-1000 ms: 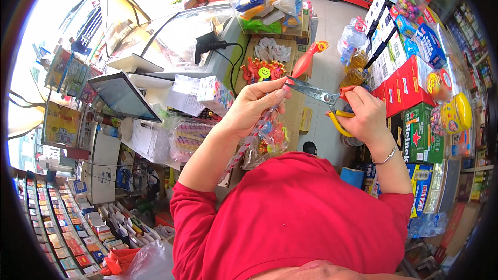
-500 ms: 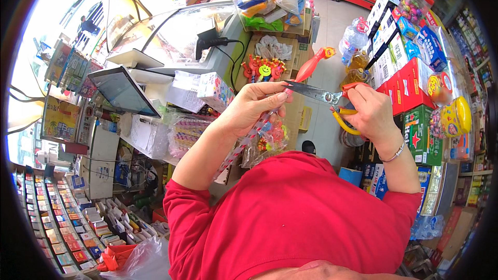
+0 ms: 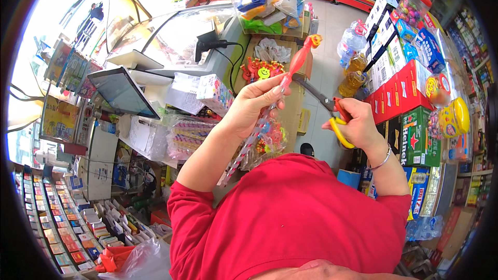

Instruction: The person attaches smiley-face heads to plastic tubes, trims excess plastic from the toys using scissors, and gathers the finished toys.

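Observation:
My left hand (image 3: 255, 105) is closed around a red-and-white striped stick (image 3: 248, 148), gripping it near its upper end. From that end rises a red, balloon-like piece (image 3: 298, 61) with a yellow-orange tip. In my right hand (image 3: 359, 125) is a pair of scissors (image 3: 315, 93) with red and yellow handles. Their dark blades point up and left, with the tips by the base of the red piece; whether they touch it I cannot tell. Below my hands, on the counter, are red toys with a yellow smiley face (image 3: 263, 72) and a clear bag of colourful items (image 3: 272, 137).
Left of me are a tilted screen (image 3: 124, 91), a patterned box (image 3: 214, 93) and bagged striped sticks (image 3: 192, 136). A clear bin (image 3: 270, 5) stands ahead. To the right, stacked cartons (image 3: 397, 93), oil bottles (image 3: 353, 80) and a yellow-lidded candy jar (image 3: 450, 119) crowd the side.
The scissors have swung from nearly level to slanting down toward my right hand, and their handles are closer together. The red piece has moved left and stands more upright.

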`<state>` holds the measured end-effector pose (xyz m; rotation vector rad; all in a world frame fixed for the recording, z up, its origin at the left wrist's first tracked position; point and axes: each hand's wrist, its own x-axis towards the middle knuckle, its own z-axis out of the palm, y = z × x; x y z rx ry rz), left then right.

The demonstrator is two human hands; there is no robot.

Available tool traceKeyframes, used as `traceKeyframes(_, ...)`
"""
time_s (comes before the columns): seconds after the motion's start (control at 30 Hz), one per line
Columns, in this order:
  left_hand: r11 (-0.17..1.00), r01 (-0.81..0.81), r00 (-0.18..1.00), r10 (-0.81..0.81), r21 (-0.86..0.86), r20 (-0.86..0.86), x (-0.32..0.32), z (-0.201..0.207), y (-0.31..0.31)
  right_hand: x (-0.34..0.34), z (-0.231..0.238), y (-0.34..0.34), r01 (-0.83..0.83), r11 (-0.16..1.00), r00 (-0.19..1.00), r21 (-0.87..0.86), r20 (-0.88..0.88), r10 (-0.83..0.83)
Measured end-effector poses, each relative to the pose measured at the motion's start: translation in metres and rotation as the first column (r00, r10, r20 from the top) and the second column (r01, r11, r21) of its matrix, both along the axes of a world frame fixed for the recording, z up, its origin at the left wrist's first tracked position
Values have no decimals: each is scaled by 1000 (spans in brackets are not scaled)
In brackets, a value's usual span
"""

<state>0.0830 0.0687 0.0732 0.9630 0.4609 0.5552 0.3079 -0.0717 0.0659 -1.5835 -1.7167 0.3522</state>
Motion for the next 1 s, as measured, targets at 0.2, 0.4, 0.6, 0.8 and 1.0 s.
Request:
traceKeyframes(0.2, 997, -50, 999, 51, -61, 17, -4, 0, 0, 5, -23, -8, 17, 1000, 985, 21, -170, -13)
traceKeyframes(0.4, 996, -73, 997, 74, -42, 22, 2, -9, 2, -2, -29, -11, 101, 994, 994, 45, -47, -99)
traceKeyframes(0.6, 990, -141, 986, 140, -7, -92, 8, -6, 0, -5, -33, -11, 114, 992, 993, 50, -20, -113)
traceKeyframes(0.8, 985, -153, 981, 161, 81, -106, 8, -8, -1, -8, -38, -10, 158, 986, 986, 61, -57, -155)
traceKeyframes(1.0, 990, -139, 989, 140, 22, -53, 3, -12, 4, -16, -50, -6, 120, 987, 868, -106, -471, -156)
